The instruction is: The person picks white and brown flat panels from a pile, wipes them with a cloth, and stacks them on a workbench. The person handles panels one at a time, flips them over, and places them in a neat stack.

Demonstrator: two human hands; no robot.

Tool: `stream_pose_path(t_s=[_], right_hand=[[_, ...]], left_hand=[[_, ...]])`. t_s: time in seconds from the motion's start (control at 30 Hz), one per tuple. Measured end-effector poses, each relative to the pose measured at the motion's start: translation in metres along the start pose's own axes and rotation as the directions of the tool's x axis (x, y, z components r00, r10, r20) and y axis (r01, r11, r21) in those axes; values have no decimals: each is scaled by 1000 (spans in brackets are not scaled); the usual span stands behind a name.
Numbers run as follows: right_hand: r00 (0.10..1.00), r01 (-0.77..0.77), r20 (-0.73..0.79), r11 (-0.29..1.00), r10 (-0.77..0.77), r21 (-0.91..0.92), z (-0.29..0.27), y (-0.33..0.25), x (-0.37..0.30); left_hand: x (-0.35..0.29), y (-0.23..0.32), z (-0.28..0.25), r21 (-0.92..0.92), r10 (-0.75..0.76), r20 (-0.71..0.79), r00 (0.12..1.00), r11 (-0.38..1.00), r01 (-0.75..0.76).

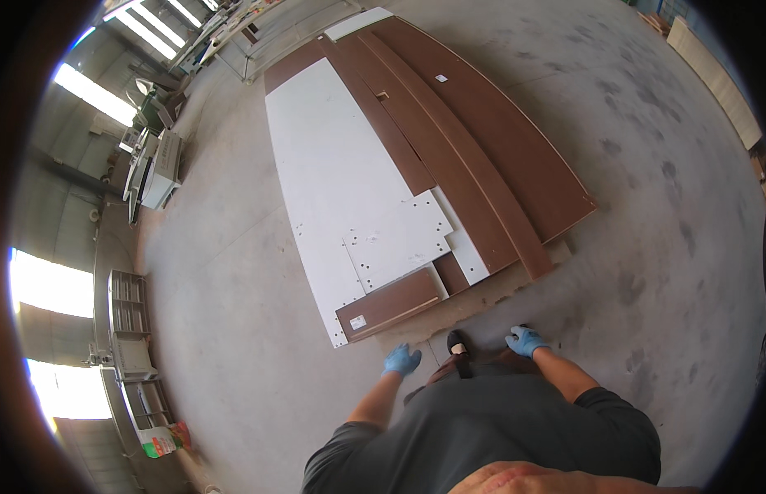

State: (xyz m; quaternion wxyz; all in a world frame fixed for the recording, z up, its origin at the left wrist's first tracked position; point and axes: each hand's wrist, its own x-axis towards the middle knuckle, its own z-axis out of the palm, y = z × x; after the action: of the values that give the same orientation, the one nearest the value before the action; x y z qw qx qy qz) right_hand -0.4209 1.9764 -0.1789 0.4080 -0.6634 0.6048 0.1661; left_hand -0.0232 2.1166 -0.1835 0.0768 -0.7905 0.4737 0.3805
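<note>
The left hand [402,360] and right hand [525,340] (both blue-gloved) hang empty, fingers loosely parted. Ahead of the left lies a short brown board [393,306]; ahead of the right, a long brown strip [472,153].

Illumination: bright, diffuse daylight. Primary source: windows [52,283] far to the left of the fingers [414,357] of the left hand [399,361]. Secondary source: slanted light strips [147,35] far ahead and left of those fingers. Both are overexposed to near-white, and the wall [53,342] between the windows appears dim. Reflectance: the white panel [329,165] ahead of the fingers is pale; the brown panels [515,148], ahead and to the right, are darker. Shadows on the floor [226,280]: faint, soft-edged. Distortion: straight panel edges bow; a black circular vignette closes the margins. Sharpness: clear outlines at the fingers; detail softens toward the far rim.
</note>
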Motion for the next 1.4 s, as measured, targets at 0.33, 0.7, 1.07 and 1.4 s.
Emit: stream_pose_path(t_s=[0.33,0.7,1.07,1.4], right_hand=[[990,-136,-12,963,142,232,-31,207,-59],[748,-608,100,616,657,501,45,362,-215],[590,-366,441,-263,677,893,170,264,-338],[375,-221,536,-489,756,844,382,349,-479]], left_hand=[[-8,130,52,-65,-82,84,993,994,87],[96,344,101,168,499,310,809,809,-563],[140,537,139,334,290,941,173,-716,-613],[-94,719,432,209,299,954,-22,-714,-668]])
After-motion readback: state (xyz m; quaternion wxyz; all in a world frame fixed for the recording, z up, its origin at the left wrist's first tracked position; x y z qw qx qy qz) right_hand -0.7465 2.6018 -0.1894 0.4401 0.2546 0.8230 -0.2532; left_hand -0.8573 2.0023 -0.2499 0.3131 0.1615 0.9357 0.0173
